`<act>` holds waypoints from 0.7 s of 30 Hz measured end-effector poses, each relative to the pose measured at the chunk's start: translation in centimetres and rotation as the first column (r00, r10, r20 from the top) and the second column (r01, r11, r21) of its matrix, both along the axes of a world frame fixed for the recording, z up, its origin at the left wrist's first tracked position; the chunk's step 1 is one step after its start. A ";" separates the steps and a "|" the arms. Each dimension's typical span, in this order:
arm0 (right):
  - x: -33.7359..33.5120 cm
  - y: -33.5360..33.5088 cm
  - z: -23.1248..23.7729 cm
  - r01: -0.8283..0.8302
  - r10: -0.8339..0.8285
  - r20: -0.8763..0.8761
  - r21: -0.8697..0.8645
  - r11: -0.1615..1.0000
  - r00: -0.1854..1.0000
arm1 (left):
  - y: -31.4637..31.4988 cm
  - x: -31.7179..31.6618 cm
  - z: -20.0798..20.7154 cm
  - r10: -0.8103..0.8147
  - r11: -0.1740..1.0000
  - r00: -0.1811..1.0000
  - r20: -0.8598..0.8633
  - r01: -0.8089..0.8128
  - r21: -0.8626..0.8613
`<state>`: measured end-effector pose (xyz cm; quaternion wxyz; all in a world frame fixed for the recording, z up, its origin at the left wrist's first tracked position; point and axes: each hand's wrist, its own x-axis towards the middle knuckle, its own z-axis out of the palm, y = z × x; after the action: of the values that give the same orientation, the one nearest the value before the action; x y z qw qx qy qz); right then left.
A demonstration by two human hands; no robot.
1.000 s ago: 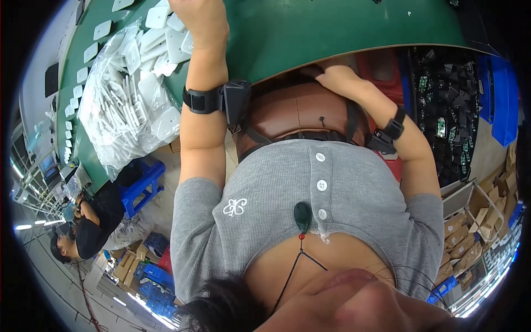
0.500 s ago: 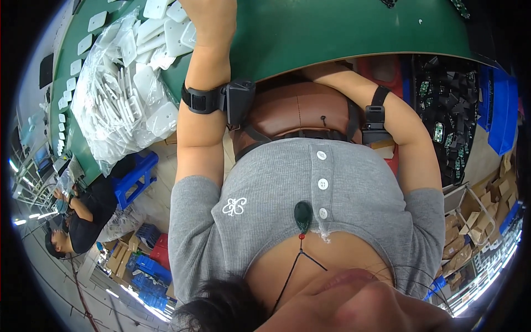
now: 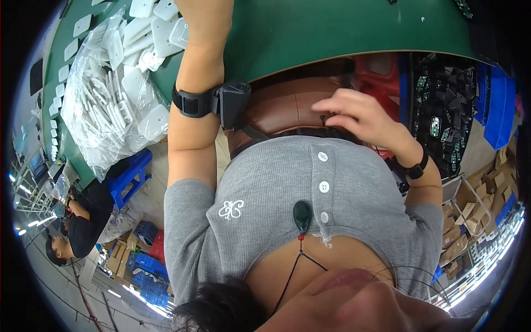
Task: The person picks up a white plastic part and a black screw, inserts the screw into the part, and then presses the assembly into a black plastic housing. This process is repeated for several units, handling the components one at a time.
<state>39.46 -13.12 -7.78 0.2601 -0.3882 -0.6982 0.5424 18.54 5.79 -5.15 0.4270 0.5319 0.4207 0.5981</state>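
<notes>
My left arm reaches over the green table (image 3: 332,33). Only the back part of my left hand (image 3: 206,15) shows at the top edge; its fingers lie outside the picture. Beside it is a pile of white plastic plates (image 3: 160,33), with more inside a clear plastic bag (image 3: 110,99). My right hand (image 3: 357,113) hovers over the brown leather-like surface (image 3: 276,105) at my waist. Its fingers are stretched out, thumb apart, and nothing shows in them. A black strapped device (image 3: 235,105) sits on my left forearm, and a black band (image 3: 417,166) circles my right.
White plates (image 3: 71,50) line the table's left edge. To my right stands a blue-edged bin of black parts and circuit boards (image 3: 442,110), near a blue bin (image 3: 500,116), a red stool (image 3: 379,72) and cardboard boxes (image 3: 487,188). A person (image 3: 88,221) works beyond a blue stool (image 3: 130,177).
My right hand has come out from under the table edge and back over my waist, its elbow now bent. The left arm has shifted slightly left in view.
</notes>
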 end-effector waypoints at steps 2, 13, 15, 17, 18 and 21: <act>-0.5 0.0 -1.5 -0.087 0.068 0.074 0.294 0.952 0.995 | 0.2 -0.6 -0.4 0.062 0.998 0.997 -0.039 -0.063 -0.027; 0.4 6.9 2.3 0.071 -0.081 -0.001 0.497 0.865 0.997 | 0.3 -0.8 -1.7 -0.123 0.988 0.986 0.115 0.132 -0.078; 0.3 10.9 3.8 0.182 -0.264 0.043 0.622 0.762 0.963 | 0.2 -0.8 -1.9 -0.173 0.973 0.982 0.080 0.183 -0.138; 0.4 14.9 4.0 0.229 -0.365 0.082 0.648 0.726 0.927 | 0.1 -0.6 -1.8 -0.187 0.966 0.977 0.101 0.202 -0.159; 0.6 16.7 3.9 0.215 -0.394 0.132 0.663 0.717 0.909 | 0.1 -0.5 -1.5 -0.179 0.974 0.983 0.045 0.183 -0.132; 0.1 20.0 5.6 0.115 -0.403 0.283 0.680 0.724 0.870 | 0.4 -1.0 -1.5 -0.162 0.982 0.985 -0.051 0.156 -0.110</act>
<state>39.53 6.92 -2.22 0.2989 -0.4762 -0.8164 0.1323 17.55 6.21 -6.69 0.4883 0.5581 0.4207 0.5227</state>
